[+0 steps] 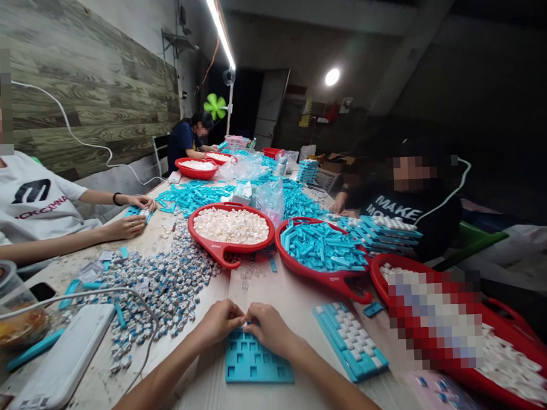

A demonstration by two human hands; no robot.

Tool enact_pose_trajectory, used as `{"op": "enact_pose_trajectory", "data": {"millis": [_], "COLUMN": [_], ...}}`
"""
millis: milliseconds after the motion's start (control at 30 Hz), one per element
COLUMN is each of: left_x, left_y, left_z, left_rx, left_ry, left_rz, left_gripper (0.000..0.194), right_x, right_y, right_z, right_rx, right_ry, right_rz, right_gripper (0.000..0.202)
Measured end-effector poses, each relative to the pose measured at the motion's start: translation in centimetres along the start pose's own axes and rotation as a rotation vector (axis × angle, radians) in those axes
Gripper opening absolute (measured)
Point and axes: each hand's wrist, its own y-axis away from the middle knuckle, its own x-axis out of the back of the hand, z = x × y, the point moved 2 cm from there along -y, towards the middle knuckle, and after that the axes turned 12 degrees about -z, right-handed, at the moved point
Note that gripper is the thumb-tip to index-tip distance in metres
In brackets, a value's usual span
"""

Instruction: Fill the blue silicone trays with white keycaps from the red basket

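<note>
A flat turquoise plastic grid frame with square openings [257, 360] is lying on the worn pale worktable [277, 289] at six o'clock, and its far edge is being touched by both hands. The left hand [219, 321] is being held curled at the frame's eleven o'clock corner, fingers drawn together; the right hand [270, 327] is being pressed just beside it, fingers bent down onto the frame. A small white piece is showing between the fingertips, though which hand is pinching it cannot be told. At three o'clock of the frame, a second turquoise frame filled with white square caps [351, 340] is lying close by. At ten o'clock, a loose heap of small grey-and-blue switch parts [163, 288] is being spread over the table. At twelve o'clock, a red plastic scoop tray of white caps [231, 226] is sitting, and at one o'clock a red tray of turquoise pieces [323, 248]. Other people's hands [132, 226] are being rested at ten o'clock, well apart.
</note>
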Motion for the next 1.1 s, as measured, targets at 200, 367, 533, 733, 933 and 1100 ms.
{"op": "enact_pose_trajectory", "data": {"millis": [200,367,533,733,933,1100], "left_x": [0.1,0.0,0.0,0.0,-0.4,-0.9], "left_y": [-0.1,-0.2,-0.5,-0.9,-0.8,-0.1], "left_z": [0.3,0.1,-0.5,-1.0,-0.9,-0.5], "left_rx": [-0.005,-0.001,-0.029,-0.044,-0.010,0.014], "left_ry": [0.004,0.047,0.124,0.171,0.137,0.013], "left_rz": [-0.019,0.005,-0.023,-0.059,-0.033,0.050], "left_gripper": [0.025,0.024,0.025,0.027,0.024,0.018], "right_x": [1.1,1.0,0.9,1.5,0.8,-0.1], "right_y": [-0.8,-1.2,-1.7,-2.2,-1.3,-0.6], "right_z": [-0.2,-0.5,-0.7,-0.8,-1.5,-1.6], "right_rx": [-0.045,-0.091,-0.136,-0.115,-0.134,-0.120], "right_ry": [0.058,0.160,0.253,0.226,0.230,0.254], "right_rz": [-0.156,-0.191,-0.196,-0.241,-0.215,-0.184], "right_gripper": [0.005,0.007,0.009,0.008,0.010,0.016]}}
